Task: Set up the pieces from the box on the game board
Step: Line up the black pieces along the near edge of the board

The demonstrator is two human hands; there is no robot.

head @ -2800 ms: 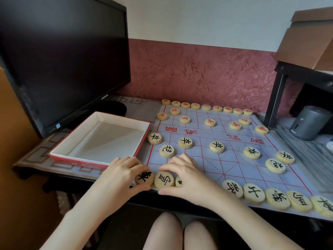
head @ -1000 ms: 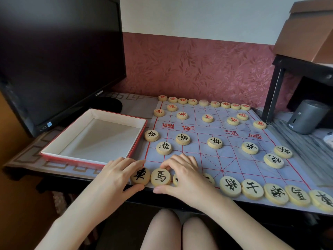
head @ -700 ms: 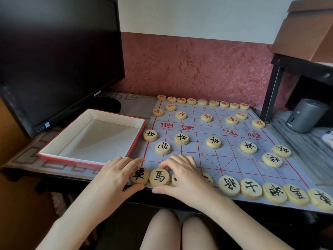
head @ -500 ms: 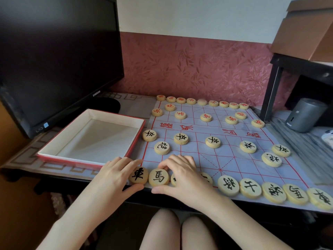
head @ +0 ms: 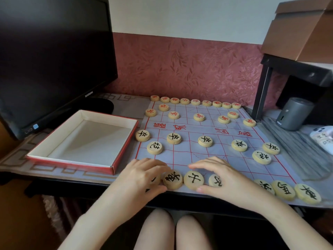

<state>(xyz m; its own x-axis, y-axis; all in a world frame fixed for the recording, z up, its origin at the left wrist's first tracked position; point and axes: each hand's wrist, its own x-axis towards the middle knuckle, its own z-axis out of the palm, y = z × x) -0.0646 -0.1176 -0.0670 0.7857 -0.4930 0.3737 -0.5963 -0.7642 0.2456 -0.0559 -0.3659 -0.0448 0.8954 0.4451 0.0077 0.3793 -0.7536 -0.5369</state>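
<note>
Left hand (head: 139, 179) lies loosely spread on the near row of the board (head: 189, 154). Its fingers rest flat over a mostly hidden disc at the row's left end, and its thumb sits under the next black piece (head: 172, 179). Right hand (head: 227, 179), also relaxed and spread, arches over a half-covered piece (head: 215, 180), its thumb just below the middle piece (head: 193, 179) between the two hands. Neither hand plainly pinches anything. Three more discs (head: 283, 189) continue the row to the right, along the desk (head: 54, 170) edge.

Beyond them stand the black front pieces (head: 205, 141), each roughly on a line crossing, and on the far side the red pieces (head: 199, 116) are laid out. The box (head: 72, 164) sits left of the board, showing only its white floor, with a monitor (head: 54, 56) behind it.

Judging by that, the step in hand is straightening the near back row, and the setup looks almost finished. The next move calls for small sideways slides to seat each disc on its own crossing without bumping its neighbour or pushing one off the near edge.
</note>
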